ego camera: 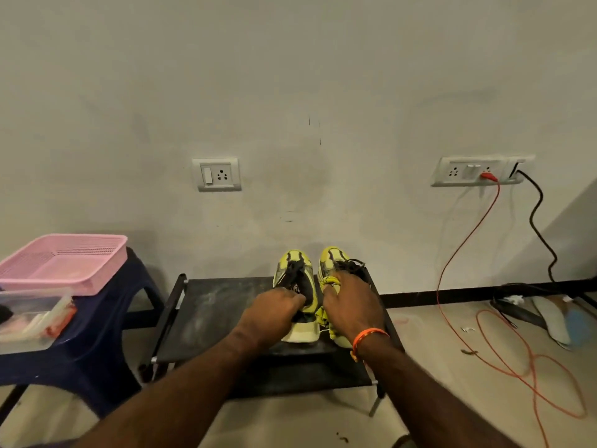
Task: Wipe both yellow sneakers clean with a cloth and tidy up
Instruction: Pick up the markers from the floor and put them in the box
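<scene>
Shelf: a low black rack (226, 305) stood against the wall, its top dusty with pale smears, its thin metal legs on the floor.
Sneakers: the left sneaker (295, 279) and the right sneaker (332, 263) sat side by side on the right part of the rack top, toes toward the wall, touching or nearly so.
Left hand: the left hand (271, 315) had its fingers curled into the opening of the left sneaker, gripping it at the collar.
Right hand: the right hand (352, 305) lay over the right sneaker with its fingers curled around a yellow cloth (331, 282), pressing it on the shoe; an orange band (368, 337) circled the wrist.
Wall: a plain off-white wall (290, 92) carried a single socket (217, 174) and, further right, a wider socket strip (481, 171) with a red wire (458, 247) and a black cable (539, 227) hanging from it.
Floor: a pale floor (436, 383) held the looping red wire and some blurred items at far right.
Left side: a dark blue stool (80, 360) bore a pink basket (64, 263) and a clear box (32, 318) whose contents were unclear.
</scene>
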